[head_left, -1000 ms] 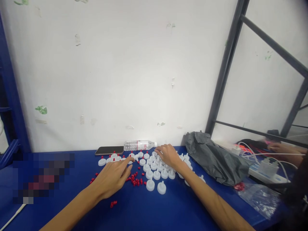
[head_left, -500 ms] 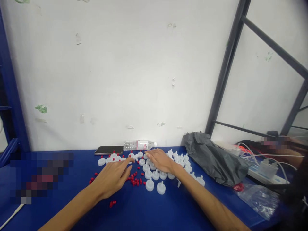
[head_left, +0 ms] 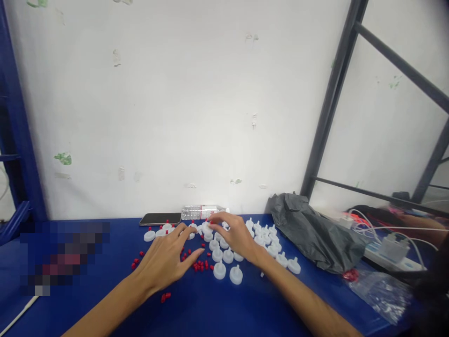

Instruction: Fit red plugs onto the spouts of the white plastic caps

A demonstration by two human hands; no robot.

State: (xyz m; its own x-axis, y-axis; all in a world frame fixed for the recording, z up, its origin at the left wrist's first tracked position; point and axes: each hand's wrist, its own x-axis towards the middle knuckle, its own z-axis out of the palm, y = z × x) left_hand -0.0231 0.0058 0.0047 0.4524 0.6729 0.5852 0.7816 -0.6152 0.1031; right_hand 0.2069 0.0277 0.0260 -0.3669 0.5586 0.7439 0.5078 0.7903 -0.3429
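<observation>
My left hand (head_left: 168, 257) is open above the blue table, fingers spread and thumb held apart; its fingertips reach towards white nozzle lids that carry red tips. Under and beside it lie loose small red caps (head_left: 199, 266), partly hidden by the hand. My right hand (head_left: 236, 234) is bent into a pinch, with thumb and forefinger closing at a small red cap on top of a white nozzle lid (head_left: 208, 237). The fingers partly cover this spot. Several bare white nozzle lids (head_left: 236, 275) stand in front of and to the right of my right hand.
A phone (head_left: 160, 219) and a clear bottle (head_left: 191, 212) lie along the wall. To the right are a grey plastic bag (head_left: 308, 234), a clear bag (head_left: 380, 292) and a power strip with cables (head_left: 396, 255). A dark metal frame (head_left: 326, 112) rises behind.
My right hand has lifted off the lids and curled from flat into a pinch at a red-tipped one. My left hand's thumb has spread outward.
</observation>
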